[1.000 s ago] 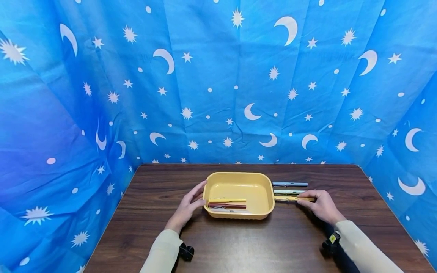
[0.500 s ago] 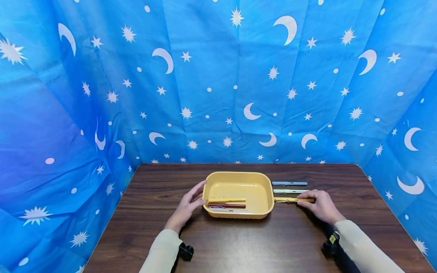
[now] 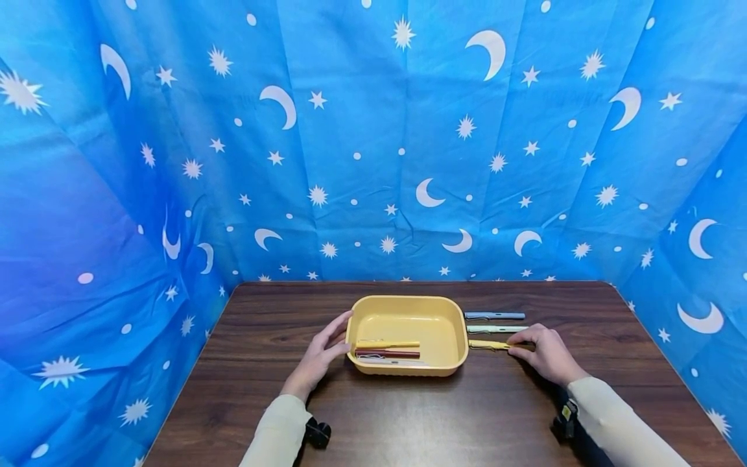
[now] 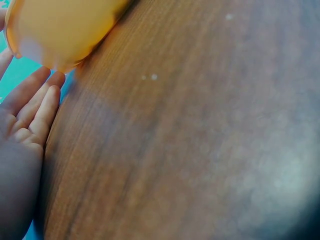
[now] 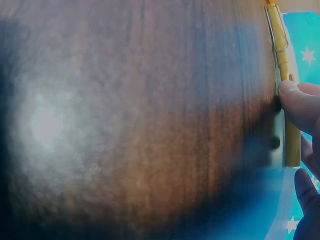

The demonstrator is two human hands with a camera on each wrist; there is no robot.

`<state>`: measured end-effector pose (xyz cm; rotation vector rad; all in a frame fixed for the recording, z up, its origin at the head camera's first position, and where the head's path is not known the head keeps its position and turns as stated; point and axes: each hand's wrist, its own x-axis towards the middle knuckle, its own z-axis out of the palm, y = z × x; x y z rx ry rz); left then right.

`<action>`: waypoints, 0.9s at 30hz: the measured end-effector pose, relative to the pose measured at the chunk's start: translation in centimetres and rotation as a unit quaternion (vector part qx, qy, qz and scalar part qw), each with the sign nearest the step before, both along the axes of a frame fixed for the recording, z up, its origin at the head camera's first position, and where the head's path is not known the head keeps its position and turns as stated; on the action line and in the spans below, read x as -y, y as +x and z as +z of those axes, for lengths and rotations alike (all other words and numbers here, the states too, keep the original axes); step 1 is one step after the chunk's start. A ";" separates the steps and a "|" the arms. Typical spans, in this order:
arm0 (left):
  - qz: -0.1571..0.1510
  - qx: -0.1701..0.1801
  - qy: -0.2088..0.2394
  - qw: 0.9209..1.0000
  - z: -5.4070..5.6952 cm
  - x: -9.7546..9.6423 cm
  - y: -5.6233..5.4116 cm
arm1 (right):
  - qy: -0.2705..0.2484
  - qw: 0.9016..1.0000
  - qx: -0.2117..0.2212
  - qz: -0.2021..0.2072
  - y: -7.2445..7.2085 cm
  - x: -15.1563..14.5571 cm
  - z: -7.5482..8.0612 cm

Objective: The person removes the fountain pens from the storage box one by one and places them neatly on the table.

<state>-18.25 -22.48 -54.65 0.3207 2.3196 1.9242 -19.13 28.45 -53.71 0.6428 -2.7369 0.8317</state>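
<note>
A yellow rectangular tray (image 3: 403,370) stands on the table in the head view. My left hand (image 3: 318,357) touches its left end, thumb at the front and fingers farther back; in the left wrist view those fingers (image 4: 47,107) look nearly straight against the tray. Right of the tray, my right hand (image 3: 548,353) pinches a yellow pen (image 3: 489,345) near its right end, part of it hidden by the fingers. The right wrist view shows the pen's metal clip and the thumb (image 5: 297,102) on its barrel. Behind it lie a mint-green pen (image 3: 496,329) and a blue-grey pen (image 3: 496,316), roughly parallel.
Inside the tray, along its front left, lie a yellow pen (image 3: 388,344), a dark red pen (image 3: 388,354) and a whitish pen (image 3: 391,361). The brown wooden table (image 3: 408,421) meets a blue star-and-moon cloth (image 3: 373,162) behind and at both sides.
The pinched yellow pen has shifted very slightly toward the table's near side. Both hands and the tray stay practically where they were.
</note>
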 end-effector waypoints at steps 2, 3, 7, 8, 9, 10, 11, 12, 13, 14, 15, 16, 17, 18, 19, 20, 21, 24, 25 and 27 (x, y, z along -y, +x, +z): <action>-0.002 -0.002 0.002 1.000 0.0 0.0 0.0 | 0.004 1.000 -0.008 0.000 0.0 0.0 -0.1; -0.003 -0.002 0.004 1.000 0.1 0.0 0.0 | 0.006 1.000 -0.012 0.000 -0.1 0.0 -0.2; -0.007 -0.002 0.007 1.000 0.1 0.0 0.1 | 0.010 1.000 -0.025 0.001 0.0 0.0 -0.4; -0.008 -0.001 0.006 1.000 0.1 0.0 0.1 | 0.010 1.000 -0.027 0.001 0.0 0.0 -0.4; -0.008 -0.001 0.006 1.000 0.1 0.0 0.1 | 0.010 1.000 -0.030 0.000 0.0 0.0 -0.5; -0.008 -0.001 0.005 1.000 0.1 0.0 0.1 | 0.009 0.999 -0.031 0.000 0.0 0.0 -0.5; -0.008 -0.001 0.005 1.000 0.1 -0.1 0.1 | 0.009 0.999 -0.033 -0.001 0.0 0.0 -0.5; -0.008 -0.002 0.005 1.000 0.1 -0.1 0.1 | 0.009 0.999 -0.035 -0.001 0.0 0.0 -0.5; -0.007 -0.002 0.005 1.000 0.1 -0.1 0.2 | 0.009 0.999 -0.038 -0.002 0.0 0.0 -0.5; -0.007 -0.002 0.006 1.000 0.1 -0.1 0.2 | 0.008 0.999 -0.040 -0.002 0.0 0.0 -0.5; -0.008 -0.002 0.006 1.000 0.1 -0.1 0.2 | 0.008 0.999 -0.042 -0.002 0.1 0.0 -0.5; -0.008 -0.003 0.006 1.000 0.1 -0.1 0.2 | 0.008 0.999 -0.043 -0.002 0.1 0.1 -0.5; -0.008 -0.003 0.007 1.000 0.1 -0.1 0.2 | 0.007 0.999 -0.044 -0.003 0.1 0.1 -0.5; -0.007 -0.004 0.007 1.000 0.1 -0.1 0.1 | 0.007 0.999 -0.044 -0.004 0.1 0.1 -0.5; -0.007 -0.004 0.007 1.000 0.1 -0.1 0.1 | 0.006 0.999 -0.043 -0.005 0.1 0.1 -0.4; -0.007 -0.004 0.007 1.000 0.1 0.0 0.1 | 0.005 0.999 -0.041 -0.006 0.1 0.1 -0.4; -0.008 -0.004 0.006 1.000 0.1 0.0 0.1 | 0.004 0.999 -0.040 -0.008 0.1 0.1 -0.4; -0.008 -0.005 0.005 1.000 0.0 0.0 0.1 | 0.004 0.999 -0.036 -0.012 0.1 0.1 -0.4; -0.009 -0.005 0.005 1.000 0.0 0.0 0.0 | 0.005 0.999 -0.037 -0.013 0.1 0.1 -0.5; -0.008 -0.004 0.003 1.000 0.0 0.0 0.1 | 0.006 0.999 -0.041 -0.012 0.1 0.1 -0.5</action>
